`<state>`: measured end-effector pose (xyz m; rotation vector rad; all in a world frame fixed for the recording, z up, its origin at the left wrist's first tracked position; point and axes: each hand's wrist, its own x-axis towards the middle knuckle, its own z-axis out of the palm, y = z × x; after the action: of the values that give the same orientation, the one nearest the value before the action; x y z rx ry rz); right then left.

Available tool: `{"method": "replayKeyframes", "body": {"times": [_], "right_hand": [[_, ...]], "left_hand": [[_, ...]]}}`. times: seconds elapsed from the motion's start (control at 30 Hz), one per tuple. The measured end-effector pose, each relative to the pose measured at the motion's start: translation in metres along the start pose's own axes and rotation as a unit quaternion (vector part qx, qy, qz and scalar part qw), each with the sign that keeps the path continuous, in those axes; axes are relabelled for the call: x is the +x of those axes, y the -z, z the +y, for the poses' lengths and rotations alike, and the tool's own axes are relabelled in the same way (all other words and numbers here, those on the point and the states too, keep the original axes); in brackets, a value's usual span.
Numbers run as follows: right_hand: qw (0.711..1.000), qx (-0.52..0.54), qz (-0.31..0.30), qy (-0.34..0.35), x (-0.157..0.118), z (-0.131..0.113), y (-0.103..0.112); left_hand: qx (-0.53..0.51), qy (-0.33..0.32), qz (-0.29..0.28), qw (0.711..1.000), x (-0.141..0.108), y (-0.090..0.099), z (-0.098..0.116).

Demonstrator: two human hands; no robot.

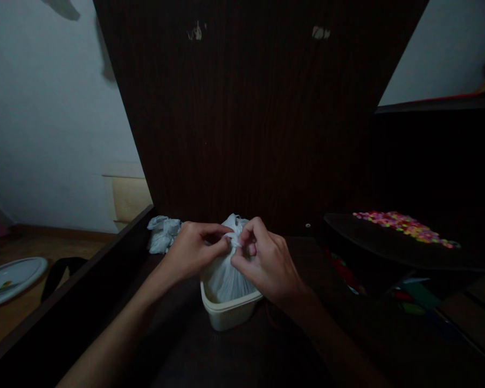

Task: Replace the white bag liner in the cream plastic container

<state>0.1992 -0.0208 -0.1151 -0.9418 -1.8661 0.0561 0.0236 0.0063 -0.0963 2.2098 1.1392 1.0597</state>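
Observation:
A white plastic bag (229,280) sits inside a cream-coloured plastic tub (231,313), its neck gathered and twisted at the top. My left hand (196,248) pinches the twisted neck from the left between thumb and forefinger. From the right, my right hand (267,258) grips the same neck, fingers curled and thumb pressed against the plastic. Both hands hide part of the tub's rim. Just left of my left hand lies a second crumpled white plastic bag (161,234).
The tub stands on a dark wooden surface (178,345) with a raised edge (105,269) at left and a tall dark panel (250,118) behind. At right, pink and yellow beads (404,226) lie on a dark shelf (359,237). A white oval lid-like object (20,275) is at far left.

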Motion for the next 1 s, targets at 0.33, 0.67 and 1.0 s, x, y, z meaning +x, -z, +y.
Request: {"method": "replayKeyframes", "body": {"times": [0.33, 0.67, 1.0], "right_hand": [[0.992, 0.087, -0.088, -0.002, 0.002, 0.006, 0.006], [0.994, -0.021, -0.110, -0.017, 0.002, 0.012, 0.006], [0.988, 0.075, -0.136, 0.022, 0.006, 0.008, 0.020]], "left_hand": [[-0.082, 0.041, -0.008, 0.996, 0.008, -0.003, -0.014], [-0.092, 0.024, 0.001, 0.996, 0.004, -0.006, -0.002], [-0.108, 0.043, 0.043, 0.992, 0.011, -0.001, -0.016]]}}
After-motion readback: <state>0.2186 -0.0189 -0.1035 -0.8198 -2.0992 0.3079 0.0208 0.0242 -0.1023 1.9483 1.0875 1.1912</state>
